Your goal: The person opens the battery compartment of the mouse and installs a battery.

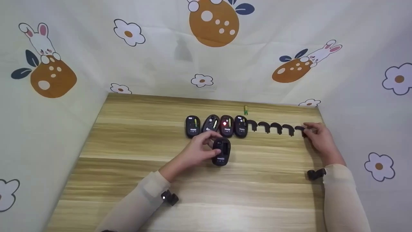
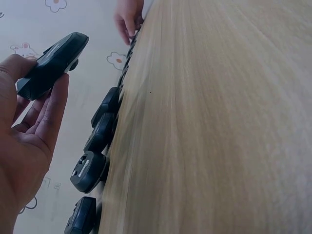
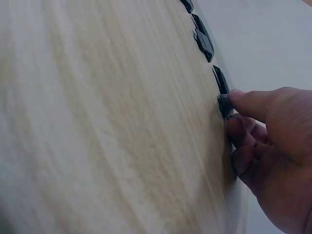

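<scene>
My left hand (image 1: 200, 149) holds a black computer mouse (image 1: 221, 159) above the table, its underside facing up and a dark battery slot uncovered. In the left wrist view, the thumb and fingers grip this mouse (image 2: 54, 63) by its sides. At the right end of a row of curved black battery covers (image 1: 276, 127), my right hand (image 1: 323, 141) pinches the last cover (image 1: 299, 128). The right wrist view has the thumb on that cover (image 3: 224, 103), with curled fingers beside it at the tabletop.
Several upturned mice (image 1: 192, 126) stand in a row behind the left hand, with batteries showing in their slots. One mouse (image 1: 227, 127) glows red. A green and yellow battery (image 1: 246, 110) lies behind them on the wooden table (image 1: 135, 141). Patterned cloth (image 1: 154, 67) walls the table.
</scene>
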A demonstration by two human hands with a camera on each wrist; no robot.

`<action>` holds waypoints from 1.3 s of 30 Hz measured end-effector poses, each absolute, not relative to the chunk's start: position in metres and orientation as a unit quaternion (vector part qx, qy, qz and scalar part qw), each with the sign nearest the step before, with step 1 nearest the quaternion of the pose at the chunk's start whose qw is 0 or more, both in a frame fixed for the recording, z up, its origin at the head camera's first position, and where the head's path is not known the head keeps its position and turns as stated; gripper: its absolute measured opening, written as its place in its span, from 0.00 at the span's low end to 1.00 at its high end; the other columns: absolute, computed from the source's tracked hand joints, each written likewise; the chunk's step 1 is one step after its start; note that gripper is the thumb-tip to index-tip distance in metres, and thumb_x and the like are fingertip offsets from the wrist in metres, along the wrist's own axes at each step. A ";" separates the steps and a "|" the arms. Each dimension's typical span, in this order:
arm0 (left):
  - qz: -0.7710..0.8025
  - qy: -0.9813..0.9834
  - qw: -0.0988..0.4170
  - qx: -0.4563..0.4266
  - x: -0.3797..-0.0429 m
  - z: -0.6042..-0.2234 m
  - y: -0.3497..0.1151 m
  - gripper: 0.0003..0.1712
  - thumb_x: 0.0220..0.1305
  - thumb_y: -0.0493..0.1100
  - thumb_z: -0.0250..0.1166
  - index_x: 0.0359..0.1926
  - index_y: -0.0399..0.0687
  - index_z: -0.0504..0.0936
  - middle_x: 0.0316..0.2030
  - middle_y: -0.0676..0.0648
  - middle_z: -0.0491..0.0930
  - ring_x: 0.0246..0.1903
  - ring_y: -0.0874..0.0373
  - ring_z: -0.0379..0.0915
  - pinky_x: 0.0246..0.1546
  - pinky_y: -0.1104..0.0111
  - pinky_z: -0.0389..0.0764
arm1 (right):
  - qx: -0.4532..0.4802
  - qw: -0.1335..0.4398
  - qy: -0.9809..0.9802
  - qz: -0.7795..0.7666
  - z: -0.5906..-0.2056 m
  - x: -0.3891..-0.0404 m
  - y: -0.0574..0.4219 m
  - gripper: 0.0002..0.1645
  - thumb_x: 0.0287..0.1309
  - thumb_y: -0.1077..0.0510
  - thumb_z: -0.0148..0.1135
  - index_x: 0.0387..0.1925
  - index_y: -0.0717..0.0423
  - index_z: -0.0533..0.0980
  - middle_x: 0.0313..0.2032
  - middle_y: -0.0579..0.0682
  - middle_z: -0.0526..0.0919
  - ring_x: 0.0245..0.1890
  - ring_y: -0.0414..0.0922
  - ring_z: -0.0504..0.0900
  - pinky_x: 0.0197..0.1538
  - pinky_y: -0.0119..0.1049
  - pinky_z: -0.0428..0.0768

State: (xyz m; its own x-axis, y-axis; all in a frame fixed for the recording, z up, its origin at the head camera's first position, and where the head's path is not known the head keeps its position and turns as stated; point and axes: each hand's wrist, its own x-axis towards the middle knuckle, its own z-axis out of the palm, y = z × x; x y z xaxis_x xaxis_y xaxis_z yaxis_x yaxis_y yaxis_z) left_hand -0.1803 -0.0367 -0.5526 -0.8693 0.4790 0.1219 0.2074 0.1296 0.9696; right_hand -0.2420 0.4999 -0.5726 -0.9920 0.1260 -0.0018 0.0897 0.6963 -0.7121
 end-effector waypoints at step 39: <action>0.622 0.740 0.109 0.231 -0.182 -0.550 -0.036 0.27 0.65 0.34 0.78 0.64 0.49 0.84 0.53 0.50 0.87 0.46 0.46 0.84 0.61 0.49 0.83 | 0.113 -0.055 -0.908 0.399 -0.552 -0.337 0.313 0.31 0.79 0.62 0.63 0.75 0.71 0.71 0.56 0.67 0.75 0.54 0.59 0.79 0.58 0.51 0.81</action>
State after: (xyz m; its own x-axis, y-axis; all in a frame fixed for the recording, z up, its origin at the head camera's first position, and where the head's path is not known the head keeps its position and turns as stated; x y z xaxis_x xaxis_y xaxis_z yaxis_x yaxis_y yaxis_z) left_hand -0.1823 -0.0361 -0.5498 -0.8690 0.4784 0.1261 0.2069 0.1199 0.9710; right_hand -0.3372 0.3127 -0.5525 -0.9686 -0.2484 -0.0095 -0.1611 0.6566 -0.7368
